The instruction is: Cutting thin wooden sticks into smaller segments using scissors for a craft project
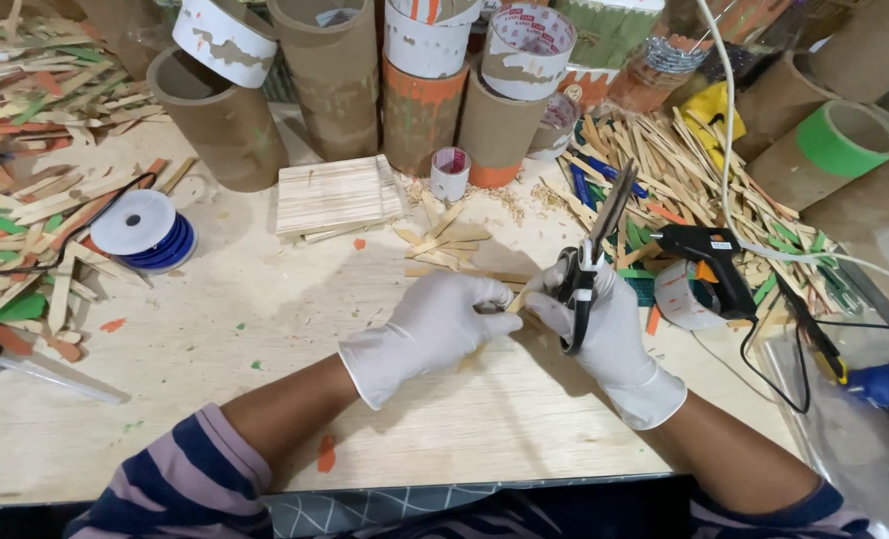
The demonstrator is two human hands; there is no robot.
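Both my hands wear white gloves over a plywood table [215, 329]. My right hand [609, 334] grips black-handled scissors [589, 255], whose blades point up and away, slightly parted. My left hand [435, 324] pinches a thin wooden craft stick [514, 299] that runs between the two hands, close to the scissors' handles. Just beyond my hands lie a few loose cut sticks [444, 245]. A flat panel of glued sticks [335, 195] rests further back.
Cardboard tubes [335, 80] stand along the back. A black glue gun [709, 260] lies on a tape roll [679, 299] at right, its cable trailing. Stick piles fill the left [35, 200] and right [684, 170]. A blue wire spool [150, 230] sits at left.
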